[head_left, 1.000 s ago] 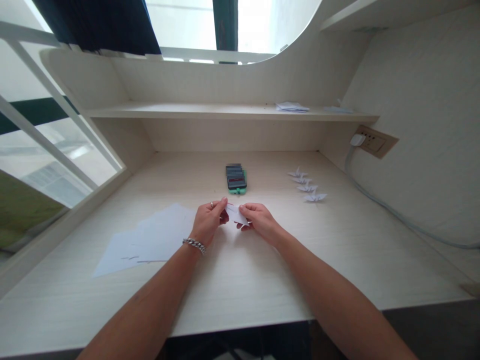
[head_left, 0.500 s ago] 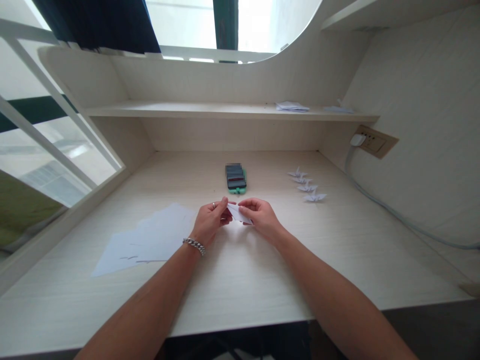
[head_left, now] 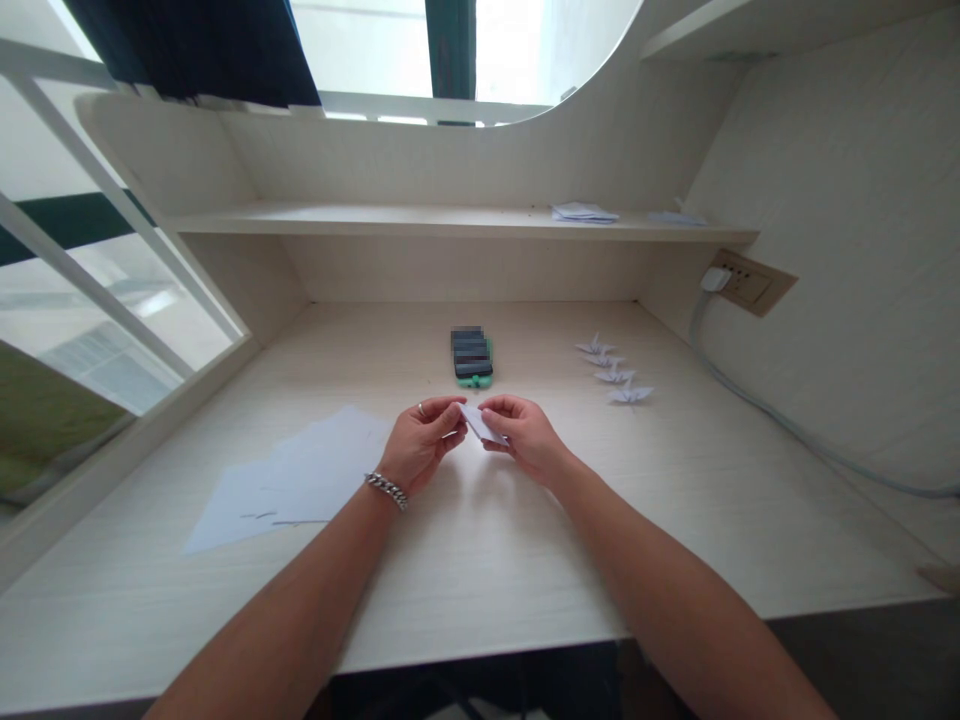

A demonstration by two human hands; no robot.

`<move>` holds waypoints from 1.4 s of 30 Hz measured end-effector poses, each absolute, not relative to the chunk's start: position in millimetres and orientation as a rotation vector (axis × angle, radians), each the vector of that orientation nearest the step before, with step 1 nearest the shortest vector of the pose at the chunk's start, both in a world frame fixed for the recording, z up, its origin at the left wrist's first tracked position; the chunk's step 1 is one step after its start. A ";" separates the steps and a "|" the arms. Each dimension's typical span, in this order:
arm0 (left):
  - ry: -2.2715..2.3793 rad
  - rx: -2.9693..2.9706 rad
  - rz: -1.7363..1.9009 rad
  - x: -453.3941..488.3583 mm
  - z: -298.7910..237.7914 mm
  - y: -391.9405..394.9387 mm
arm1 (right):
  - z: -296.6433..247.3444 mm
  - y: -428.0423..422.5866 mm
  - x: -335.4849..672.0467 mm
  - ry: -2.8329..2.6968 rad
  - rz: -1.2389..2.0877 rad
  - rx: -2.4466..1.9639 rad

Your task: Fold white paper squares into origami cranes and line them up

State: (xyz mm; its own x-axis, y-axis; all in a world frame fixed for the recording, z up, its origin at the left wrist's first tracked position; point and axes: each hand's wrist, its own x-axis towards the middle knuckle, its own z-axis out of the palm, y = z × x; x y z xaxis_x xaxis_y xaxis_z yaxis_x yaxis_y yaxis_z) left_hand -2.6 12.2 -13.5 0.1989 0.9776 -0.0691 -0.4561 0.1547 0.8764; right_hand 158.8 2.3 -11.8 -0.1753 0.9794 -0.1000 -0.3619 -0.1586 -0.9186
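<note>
A small folded piece of white paper is held just above the desk between both hands. My left hand, with a ring and a chain bracelet at the wrist, pinches its left end. My right hand pinches its right side, fingers curled round it. Much of the paper is hidden by the fingers.
A phone in a green case lies just behind the hands. Several white paper cranes stand in a row at the right. Loose white sheets lie at the left. Folded papers rest on the shelf. A cable runs from a wall socket.
Both hands have shifted slightly and turned the folded paper a little; the left fingers have closed more over its end. Nothing else moved.
</note>
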 end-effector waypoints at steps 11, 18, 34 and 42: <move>0.683 0.820 1.132 -1.2 -14.0 8.7 | -9.9 0.1 159.6 -0.941 1.623 -0.871; 0.653 0.786 1.120 -0.7 -14.4 8.2 | -12.3 0.3 159.4 -0.945 1.634 -0.830; 0.898 0.993 1.195 0.4 -8.0 7.1 | -23.5 7.5 158.1 -1.073 1.412 -0.923; 0.993 1.162 1.288 5.2 -14.6 7.5 | -22.8 4.9 161.2 -1.530 0.530 -1.251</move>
